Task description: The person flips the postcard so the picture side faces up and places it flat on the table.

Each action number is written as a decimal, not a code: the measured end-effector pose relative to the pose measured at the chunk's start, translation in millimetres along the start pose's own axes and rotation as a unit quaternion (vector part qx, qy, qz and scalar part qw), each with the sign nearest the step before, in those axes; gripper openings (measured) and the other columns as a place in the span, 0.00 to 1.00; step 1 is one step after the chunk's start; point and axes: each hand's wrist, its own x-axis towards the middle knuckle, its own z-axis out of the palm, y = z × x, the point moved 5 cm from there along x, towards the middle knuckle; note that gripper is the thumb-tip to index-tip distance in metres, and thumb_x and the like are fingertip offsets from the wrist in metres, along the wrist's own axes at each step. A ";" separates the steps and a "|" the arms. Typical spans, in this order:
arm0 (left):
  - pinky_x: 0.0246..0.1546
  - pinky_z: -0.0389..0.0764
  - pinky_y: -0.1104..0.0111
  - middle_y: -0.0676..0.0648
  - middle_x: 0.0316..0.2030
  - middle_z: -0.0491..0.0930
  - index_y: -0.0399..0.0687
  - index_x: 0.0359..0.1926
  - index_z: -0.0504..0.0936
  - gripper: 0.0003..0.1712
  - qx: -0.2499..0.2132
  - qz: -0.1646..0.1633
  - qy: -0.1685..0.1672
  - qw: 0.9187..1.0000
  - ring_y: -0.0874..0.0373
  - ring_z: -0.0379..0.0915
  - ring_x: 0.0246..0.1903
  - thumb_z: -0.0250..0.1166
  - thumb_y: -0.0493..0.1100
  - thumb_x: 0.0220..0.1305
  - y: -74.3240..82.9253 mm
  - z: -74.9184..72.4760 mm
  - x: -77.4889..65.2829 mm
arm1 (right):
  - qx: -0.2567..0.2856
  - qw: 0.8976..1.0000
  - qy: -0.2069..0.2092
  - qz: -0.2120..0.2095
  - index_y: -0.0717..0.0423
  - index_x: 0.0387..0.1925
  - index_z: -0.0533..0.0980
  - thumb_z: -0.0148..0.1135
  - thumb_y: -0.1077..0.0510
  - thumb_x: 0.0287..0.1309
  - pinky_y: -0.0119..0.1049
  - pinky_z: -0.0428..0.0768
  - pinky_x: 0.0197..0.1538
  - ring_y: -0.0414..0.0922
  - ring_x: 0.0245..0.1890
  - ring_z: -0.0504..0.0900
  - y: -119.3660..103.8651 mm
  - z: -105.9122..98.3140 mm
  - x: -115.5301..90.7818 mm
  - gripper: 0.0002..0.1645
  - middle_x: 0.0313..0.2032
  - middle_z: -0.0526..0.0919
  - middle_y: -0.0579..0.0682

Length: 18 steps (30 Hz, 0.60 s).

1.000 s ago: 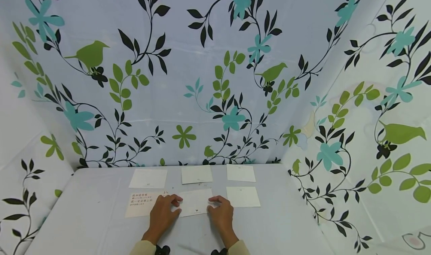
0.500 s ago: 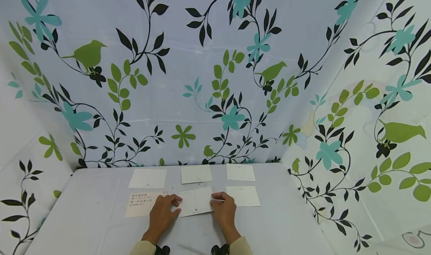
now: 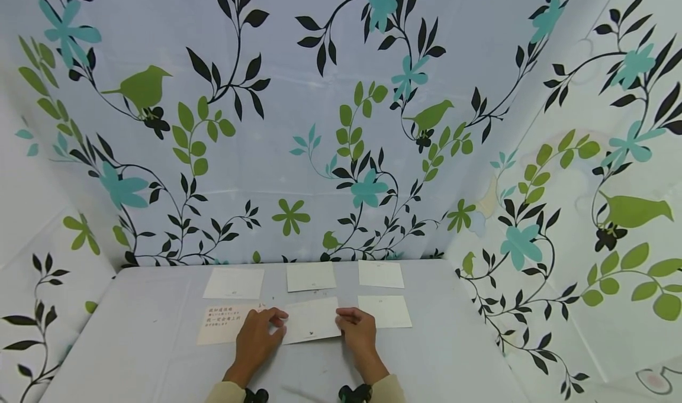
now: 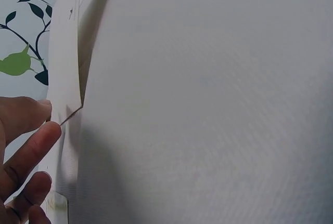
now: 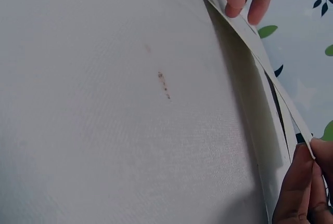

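A cream card (image 3: 311, 320) with a small dark mark near its lower edge lies between my hands in the head view. My left hand (image 3: 259, 338) holds its left edge, thumb and forefinger meeting at the corner in the left wrist view. My right hand (image 3: 358, 334) pinches the right edge between thumb and finger, plain in the right wrist view. There the card (image 5: 276, 86) bows up off the table, with a gap beneath it. Just left of it, a card printed with red-brown characters (image 3: 221, 326) is partly covered by my left hand.
Behind stand three pale cards in a row: left (image 3: 234, 283), middle (image 3: 311, 276) and right (image 3: 380, 274). Another blank card (image 3: 391, 312) lies beyond my right hand. The white tabletop (image 3: 144, 344) meets a patterned cloth (image 3: 288, 172) at the back.
My right hand has shifted slightly to the right and now pinches the middle card's right edge, which has lifted and moved right with it. My left hand has stayed in place.
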 end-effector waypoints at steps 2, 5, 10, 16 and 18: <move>0.32 0.65 0.67 0.60 0.31 0.87 0.59 0.43 0.90 0.13 -0.009 -0.004 0.000 1.000 0.61 0.65 0.35 0.77 0.38 0.58 0.0 -1.0 0.1 | 0.014 1.000 -0.004 0.006 0.60 0.45 0.88 0.73 0.66 0.61 0.32 0.82 0.37 0.39 0.36 0.85 0.7 -1.8 0.7 0.10 0.39 0.91 0.53; 0.32 0.64 0.68 0.61 0.32 0.88 0.61 0.43 0.90 0.13 -0.018 -0.012 0.000 1.000 0.61 0.65 0.34 0.77 0.39 0.59 0.1 -2.1 0.6 | 0.030 0.999 -0.012 0.021 0.59 0.46 0.88 0.73 0.65 0.62 0.32 0.82 0.39 0.39 0.38 0.85 2.7 -3.4 1.6 0.11 0.40 0.91 0.51; 0.34 0.65 0.68 0.62 0.32 0.88 0.61 0.42 0.91 0.12 -0.029 -0.013 0.002 0.999 0.61 0.66 0.34 0.77 0.39 0.59 0.9 -2.9 1.7 | 0.051 0.998 -0.025 0.034 0.59 0.49 0.87 0.73 0.63 0.64 0.33 0.83 0.43 0.39 0.40 0.85 4.6 -5.2 1.8 0.12 0.41 0.90 0.51; 0.37 0.70 0.67 0.61 0.33 0.89 0.60 0.41 0.91 0.11 -0.036 -0.006 0.001 0.999 0.62 0.69 0.35 0.76 0.38 0.59 2.6 -4.5 2.8 | 0.057 0.997 -0.031 0.039 0.59 0.49 0.87 0.73 0.62 0.64 0.33 0.82 0.43 0.39 0.40 0.85 3.1 -6.9 1.1 0.13 0.41 0.90 0.50; 0.38 0.72 0.67 0.60 0.34 0.90 0.59 0.41 0.92 0.11 -0.034 -0.006 0.001 0.999 0.62 0.70 0.35 0.76 0.38 0.60 3.0 -5.5 3.2 | 0.060 0.997 -0.031 0.041 0.59 0.50 0.87 0.74 0.62 0.63 0.34 0.82 0.42 0.39 0.39 0.85 3.1 -6.9 1.5 0.13 0.41 0.90 0.50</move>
